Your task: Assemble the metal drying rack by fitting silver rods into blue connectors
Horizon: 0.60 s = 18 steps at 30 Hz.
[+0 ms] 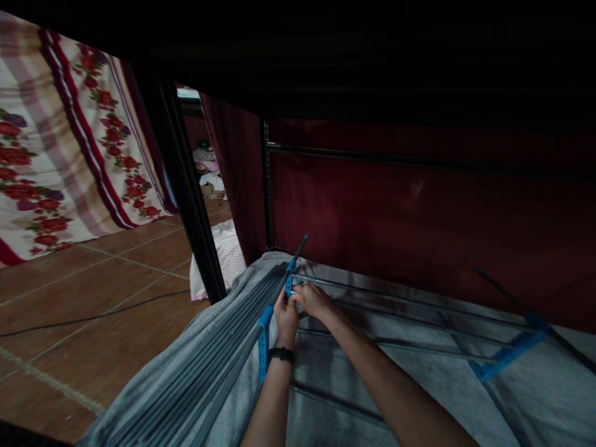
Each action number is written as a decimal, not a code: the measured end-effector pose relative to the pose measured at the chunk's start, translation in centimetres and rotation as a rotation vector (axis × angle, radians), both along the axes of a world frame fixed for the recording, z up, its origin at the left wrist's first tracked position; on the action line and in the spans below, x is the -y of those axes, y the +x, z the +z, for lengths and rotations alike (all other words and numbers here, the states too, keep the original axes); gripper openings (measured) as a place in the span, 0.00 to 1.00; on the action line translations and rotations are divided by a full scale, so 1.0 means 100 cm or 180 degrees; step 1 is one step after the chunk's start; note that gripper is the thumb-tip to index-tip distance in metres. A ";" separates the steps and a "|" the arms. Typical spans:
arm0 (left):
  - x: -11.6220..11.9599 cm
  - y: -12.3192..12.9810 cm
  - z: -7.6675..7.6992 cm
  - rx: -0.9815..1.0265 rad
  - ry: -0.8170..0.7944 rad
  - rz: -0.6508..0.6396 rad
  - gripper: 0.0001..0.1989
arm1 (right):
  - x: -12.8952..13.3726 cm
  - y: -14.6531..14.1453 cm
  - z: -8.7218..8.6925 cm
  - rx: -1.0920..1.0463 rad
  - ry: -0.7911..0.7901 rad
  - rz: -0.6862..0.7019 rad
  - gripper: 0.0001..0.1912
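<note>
My left hand (285,320), with a black band on its wrist, is closed at a blue plastic connector (289,279) on a grey tube. Beside it my right hand (313,299) pinches the end of a thin grey tube (294,292) against that connector; the fingertips partly hide the joint. Nearer to me, a second blue connector (264,338) sits on a thicker tube. Several grey crossbars (400,315) run to the right, where a blue bracket (512,347) joins some of them. A bundle of loose grey tubes (200,360) lies left of my hands.
Grey cloth (354,366) covers the surface beneath the tubes. A black metal post (186,186) stands at left, and a dark frame hangs low overhead. Dark red cloth (372,211) closes off the back. On the tiled floor (116,279) lies a black cable (93,319).
</note>
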<state>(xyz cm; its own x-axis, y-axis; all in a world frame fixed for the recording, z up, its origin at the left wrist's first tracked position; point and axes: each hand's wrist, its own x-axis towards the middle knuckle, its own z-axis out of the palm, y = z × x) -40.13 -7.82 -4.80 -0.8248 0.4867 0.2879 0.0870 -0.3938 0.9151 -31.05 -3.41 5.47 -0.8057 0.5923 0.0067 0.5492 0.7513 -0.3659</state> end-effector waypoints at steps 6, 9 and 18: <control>-0.001 -0.002 -0.001 -0.0012 -0.0040 -0.0039 0.16 | -0.002 0.000 -0.005 -0.0282 -0.0058 -0.0059 0.18; -0.001 -0.002 -0.002 -0.0071 -0.0139 0.0004 0.18 | -0.003 0.001 -0.008 -0.0381 -0.0111 -0.0014 0.17; -0.001 -0.001 -0.004 -0.0286 -0.0222 0.0191 0.17 | -0.002 -0.002 -0.007 -0.0612 -0.0332 -0.0041 0.17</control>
